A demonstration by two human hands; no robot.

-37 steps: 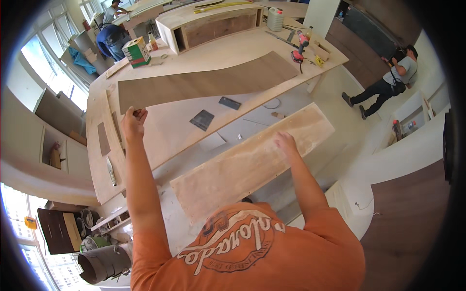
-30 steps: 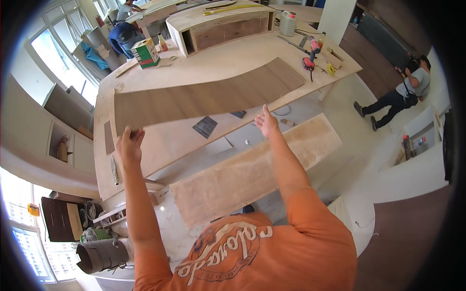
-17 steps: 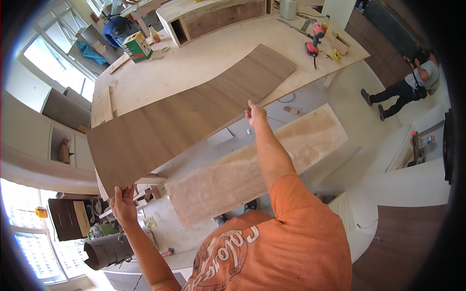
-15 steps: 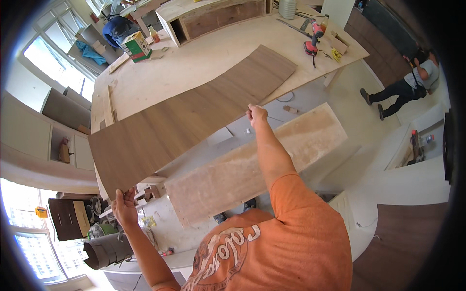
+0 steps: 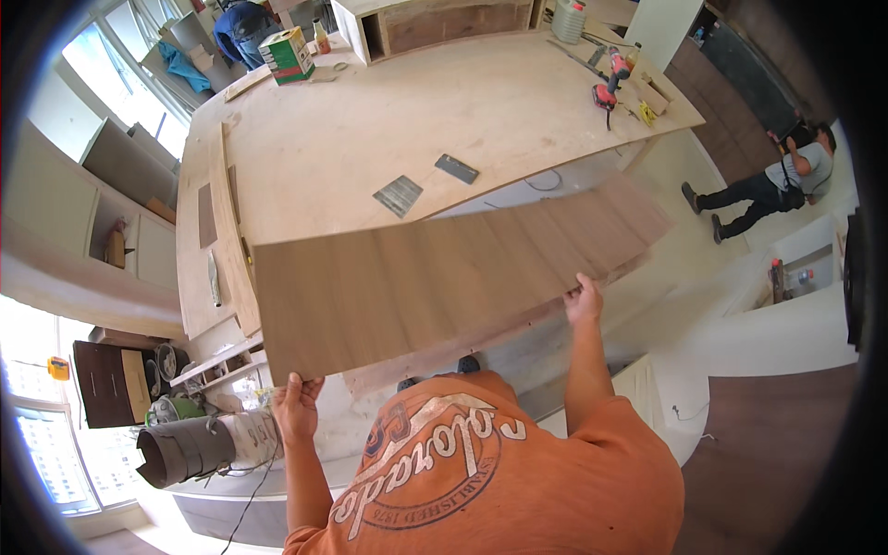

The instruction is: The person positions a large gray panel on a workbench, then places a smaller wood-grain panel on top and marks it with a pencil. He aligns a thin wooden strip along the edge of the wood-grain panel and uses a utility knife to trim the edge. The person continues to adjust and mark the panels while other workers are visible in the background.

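Note:
A long brown wood-grain laminate sheet (image 5: 416, 287) hangs in front of me, over the near edge of a plywood worktable (image 5: 314, 139). My left hand (image 5: 298, 405) pinches its near left corner, thumb on top. Farther right, my right hand (image 5: 584, 302) grips the same sheet's near edge. The sheet's far right end is slightly blurred. Beneath it lies a pale board (image 5: 388, 375), mostly hidden. On the tabletop beyond the sheet are a grey four-sided flat piece (image 5: 398, 195) and a small dark rectangular slab (image 5: 457, 168).
A red cordless drill (image 5: 610, 79) stands at the table's right, near a clear plastic jug (image 5: 568, 20). A green-and-red box (image 5: 288, 55) and wooden strips (image 5: 231, 213) are at the left. Another person (image 5: 786, 171) stands far right; someone in blue (image 5: 245, 32) bends at the back.
Both hands have drawn the sheet off the tabletop toward me and to the right. The grey piece and the dark slab it covered now show on the table.

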